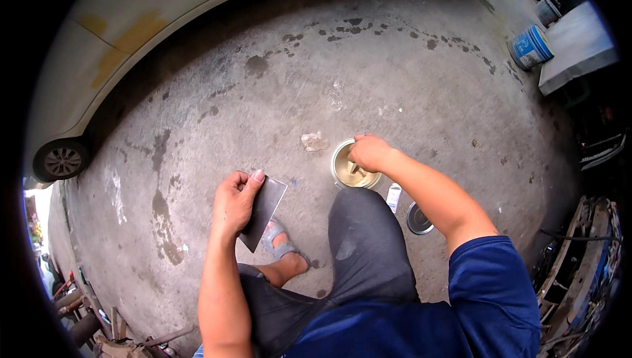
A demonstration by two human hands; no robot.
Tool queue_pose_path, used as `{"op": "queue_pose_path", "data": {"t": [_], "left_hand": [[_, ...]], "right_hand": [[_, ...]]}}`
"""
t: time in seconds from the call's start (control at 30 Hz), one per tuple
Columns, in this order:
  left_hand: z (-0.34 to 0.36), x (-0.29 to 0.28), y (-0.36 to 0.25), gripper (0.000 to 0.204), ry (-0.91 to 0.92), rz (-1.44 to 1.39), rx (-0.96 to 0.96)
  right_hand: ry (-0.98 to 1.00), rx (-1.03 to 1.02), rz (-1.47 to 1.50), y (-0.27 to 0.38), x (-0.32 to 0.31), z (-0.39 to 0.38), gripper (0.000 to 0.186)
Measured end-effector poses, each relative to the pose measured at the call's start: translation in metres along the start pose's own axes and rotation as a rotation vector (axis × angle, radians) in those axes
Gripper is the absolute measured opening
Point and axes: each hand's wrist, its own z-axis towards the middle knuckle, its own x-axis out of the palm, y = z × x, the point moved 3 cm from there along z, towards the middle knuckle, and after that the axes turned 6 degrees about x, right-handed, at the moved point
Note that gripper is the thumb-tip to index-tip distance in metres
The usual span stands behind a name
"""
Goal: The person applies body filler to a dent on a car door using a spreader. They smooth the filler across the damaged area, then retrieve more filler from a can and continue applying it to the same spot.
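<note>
With the round, pale-rimmed can [336,168] as the clock's hub, it stands open on the floor before the person's knee, holding creamy beige paste. The right hand [373,152] reaches in over its rim, fingers curled; I cannot tell whether they grip the beige-smeared piece [354,168] below them. Toward 8 to 9 o'clock, the left hand [235,201] pinches a dark grey, flat rectangular sheet [264,210] between thumb and fingers.

A small white tube [394,196] lies near at 4 o'clock, a dark, silver-rimmed round lid [420,218] beyond it. Crumpled translucent plastic [315,141] sits at 10 o'clock. A blue cylindrical can [530,48], contents unseen, is well apart at 2 o'clock.

The grey concrete floor [217,140] bears dark, damp-looking spots. At 10 to 11 o'clock stands a pale car [191,2] with yellowish patches [141,32].
</note>
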Motion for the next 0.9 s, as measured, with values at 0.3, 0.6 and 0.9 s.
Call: {"op": "queue_pose_path", "data": {"t": [0.3,0.6,0.9], "left_hand": [[0.026,0.022,0.026,0.037,0.274,-0.307,-0.074],[0.01,0.058,-0.033,0.072,0.711,-1.005,-0.176],[-0.015,0.05,-0.071,0.05,0.772,-0.865,-0.12]], "right_hand": [[-0.513,0.133,0.785,-0.044,-0.033,-0.113,0.024],[-0.889,0.062,1.04,-0.032,-0.086,-0.195,0.024],[-1.125,-0.338,1.092,-0.001,-0.135,-0.216,0.027]]}}
